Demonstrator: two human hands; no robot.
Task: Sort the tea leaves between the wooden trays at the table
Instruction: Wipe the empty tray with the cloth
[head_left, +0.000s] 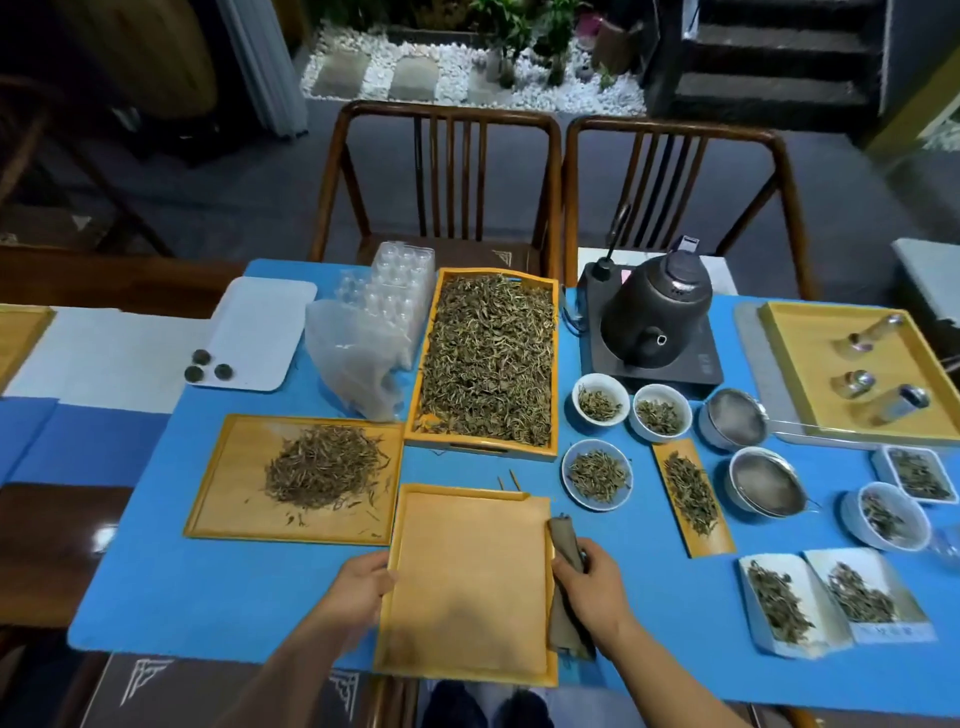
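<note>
Hidden or unclear: your left hand (361, 582) hooks over the left rim of the near tray (467, 582), fingertips out of sight under the edge. Your right hand (584, 584) has its grip clamped on a grey-brown cloth (566, 540) against the tray's right rim; the cloth's lower end is partly covered by your wrist. The clear plastic bag (353, 358) and clear plastic cases (395, 280) behind it blur together. Far-right items run out of view at the picture's edge.

Edges and room: the near tray is bare and slightly overhangs the front edge of the blue surface (208, 597). Open blue shows to your left front and between the near tray and the narrow tray (693, 499). The left tray (223, 499) lies just beside the near tray's far-left corner.

Count:
- Tea leaves: one heap (324, 465) on the left tray; one full layer in the deep tray (485, 358) beyond the near tray.
- White bowls with leaves near the kettle (657, 312): three.
- Metal strainers (763, 480): two.
- White paper dishes with leaves (779, 603), front right: two.
- Dark tea balls (208, 366) on the white tray: three.
- Chairs (441, 171) across the surface: two.
</note>
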